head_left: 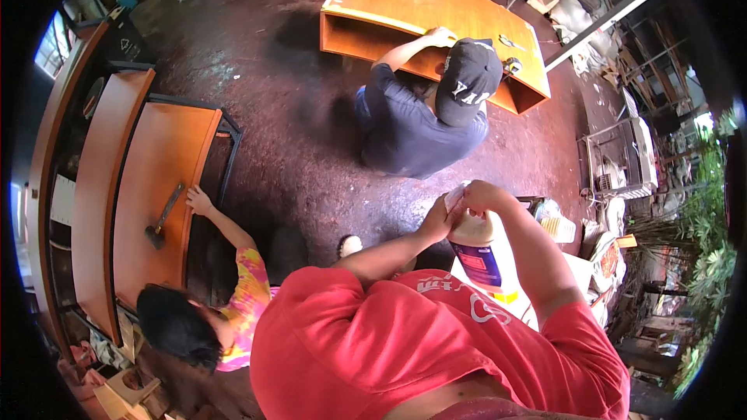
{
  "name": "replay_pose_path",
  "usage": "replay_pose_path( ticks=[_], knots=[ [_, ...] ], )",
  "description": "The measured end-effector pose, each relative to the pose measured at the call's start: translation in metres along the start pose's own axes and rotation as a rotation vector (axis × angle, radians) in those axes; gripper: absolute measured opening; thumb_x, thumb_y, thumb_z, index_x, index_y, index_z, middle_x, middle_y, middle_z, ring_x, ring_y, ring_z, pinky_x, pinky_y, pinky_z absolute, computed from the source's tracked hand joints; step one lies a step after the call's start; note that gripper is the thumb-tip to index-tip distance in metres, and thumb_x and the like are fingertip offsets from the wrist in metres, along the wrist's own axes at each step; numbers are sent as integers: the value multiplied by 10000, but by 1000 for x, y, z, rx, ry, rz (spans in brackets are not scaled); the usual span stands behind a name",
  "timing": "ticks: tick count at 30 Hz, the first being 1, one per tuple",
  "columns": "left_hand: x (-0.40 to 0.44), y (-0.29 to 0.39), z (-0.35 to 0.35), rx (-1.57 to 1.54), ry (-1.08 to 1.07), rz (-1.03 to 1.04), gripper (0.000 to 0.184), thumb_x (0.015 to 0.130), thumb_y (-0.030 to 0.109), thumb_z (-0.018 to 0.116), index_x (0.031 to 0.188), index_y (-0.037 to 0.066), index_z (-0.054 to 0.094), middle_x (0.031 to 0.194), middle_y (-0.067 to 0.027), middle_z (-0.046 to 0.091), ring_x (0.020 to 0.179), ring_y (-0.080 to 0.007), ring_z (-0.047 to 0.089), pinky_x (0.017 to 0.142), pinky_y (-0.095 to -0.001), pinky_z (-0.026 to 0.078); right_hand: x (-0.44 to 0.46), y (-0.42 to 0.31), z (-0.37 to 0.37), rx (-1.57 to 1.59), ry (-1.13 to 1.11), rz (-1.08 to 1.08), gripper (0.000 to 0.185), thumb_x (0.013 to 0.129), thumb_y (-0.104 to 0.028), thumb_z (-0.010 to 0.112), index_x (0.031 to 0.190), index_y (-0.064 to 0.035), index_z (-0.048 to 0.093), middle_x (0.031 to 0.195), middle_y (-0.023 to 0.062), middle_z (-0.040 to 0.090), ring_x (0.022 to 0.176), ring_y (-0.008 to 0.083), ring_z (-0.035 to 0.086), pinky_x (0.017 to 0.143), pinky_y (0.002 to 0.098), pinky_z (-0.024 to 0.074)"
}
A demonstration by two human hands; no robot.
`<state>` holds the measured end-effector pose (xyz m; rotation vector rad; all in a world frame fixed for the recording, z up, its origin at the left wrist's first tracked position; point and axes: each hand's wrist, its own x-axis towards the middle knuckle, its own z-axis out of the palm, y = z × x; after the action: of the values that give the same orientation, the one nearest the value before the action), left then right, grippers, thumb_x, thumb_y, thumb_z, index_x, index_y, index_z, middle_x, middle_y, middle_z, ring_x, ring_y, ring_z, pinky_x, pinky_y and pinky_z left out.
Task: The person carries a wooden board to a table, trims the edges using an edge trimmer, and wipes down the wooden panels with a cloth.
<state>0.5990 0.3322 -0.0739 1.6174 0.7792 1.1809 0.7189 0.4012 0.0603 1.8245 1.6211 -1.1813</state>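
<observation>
1. While both hands met at the top of the jug [475, 246], the step in hand appeared to be work at its neck or mouth; the fingers covered the exact point of contact.
2. Location: the jug stood in front of the wearer's red shirt [389, 342], toward the wearer's right side, between the two forearms.
3. Left hand [437, 219]: the fingers were bent beside a small pale item [454, 197] at the jug's top. Whether they were clamped on it could not be told.
4. Right hand [482, 196]: the fingers curled down over the jug's upper end. Whether they were closed on the neck or merely rested there could not be told.
5. Next move (a judgement only): further handling at the neck called for one hand to steady the jug while the other worked, with the body kept from tipping.
6. Orientation: the jug's top pointed away from the wearer, slightly leftward in the view, and its base lay nearer the shirt. The dark label [478, 266] faced the camera.
7. Long axis: it ran from the hands down to the base, seemingly near upright; wide-lens distortion left any true tilt uncertain.
</observation>
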Motion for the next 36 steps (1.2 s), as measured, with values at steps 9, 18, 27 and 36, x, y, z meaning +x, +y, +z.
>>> replay_pose_path(
  ticks=[9,18,27,36],
  knots=[
    [-55,-48,-2,-659,179,-225,321,994,175,387,1252,15,490,1179,-104,571,1123,-220,516,992,-338,373,81,-66,33,-665,-352,96,195,754,-246,660,807,-81,749,795,90,715,716,202,674,710,369,523],
    [-60,-55,-12,-712,186,-232,310,1020,245,381,1218,42,507,1119,-50,552,1068,-164,509,948,-313,388,82,-78,38,-430,-335,261,196,744,-251,666,721,-63,714,747,89,688,670,218,633,660,376,505],
    [-24,-20,-55,154,28,11,378,904,161,543,1251,16,500,1214,-186,529,1141,-362,484,992,-425,383,8,-28,37,25,-42,-68,266,849,-218,569,807,24,670,608,83,590,507,162,562,469,311,473],
    [3,-3,-64,228,-183,347,447,817,92,602,1251,43,510,1244,-162,509,1195,-340,463,1037,-419,365,-43,-3,67,529,289,-75,247,882,-226,574,916,8,644,597,36,562,465,118,518,433,272,436]
  ],
)
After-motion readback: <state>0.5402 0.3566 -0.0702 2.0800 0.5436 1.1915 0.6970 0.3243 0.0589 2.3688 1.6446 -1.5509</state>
